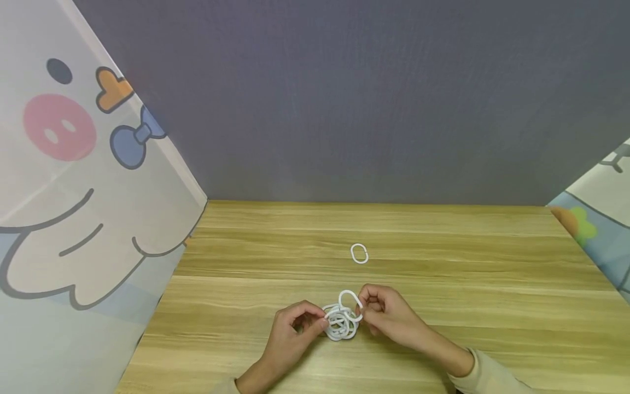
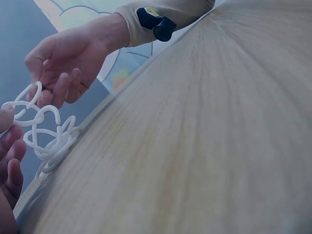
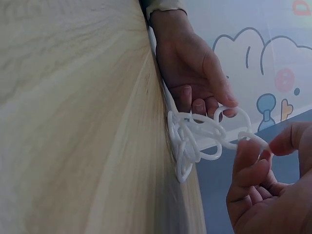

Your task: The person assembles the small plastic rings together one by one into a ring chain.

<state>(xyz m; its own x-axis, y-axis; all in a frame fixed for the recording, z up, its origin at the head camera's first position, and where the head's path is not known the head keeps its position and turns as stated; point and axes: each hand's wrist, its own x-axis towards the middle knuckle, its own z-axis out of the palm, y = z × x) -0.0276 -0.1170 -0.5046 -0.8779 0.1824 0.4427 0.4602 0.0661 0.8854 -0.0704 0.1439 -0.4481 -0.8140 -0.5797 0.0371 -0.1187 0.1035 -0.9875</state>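
A tangle of white plastic chain links (image 1: 340, 332) rests on the wooden table between the two hands. My left hand (image 1: 293, 332) pinches one link at the tangle's left side between thumb and index finger. Opposite it, my right hand (image 1: 390, 316) grips another white link (image 1: 348, 291) between thumb and fingers, raised over the tangle. Both held links hook into each other, as the right wrist view shows, while the hanging links (image 3: 181, 156) reach down to the tabletop. In the left wrist view several links (image 2: 48, 151) have a gap in their oval.
One loose white oval link (image 1: 352, 254) lies apart on the table (image 1: 443, 257), beyond the hands. A grey panel (image 1: 344, 109) rises along the back edge. Cartoon-printed panels (image 1: 162, 219) stand at the left and right sides.
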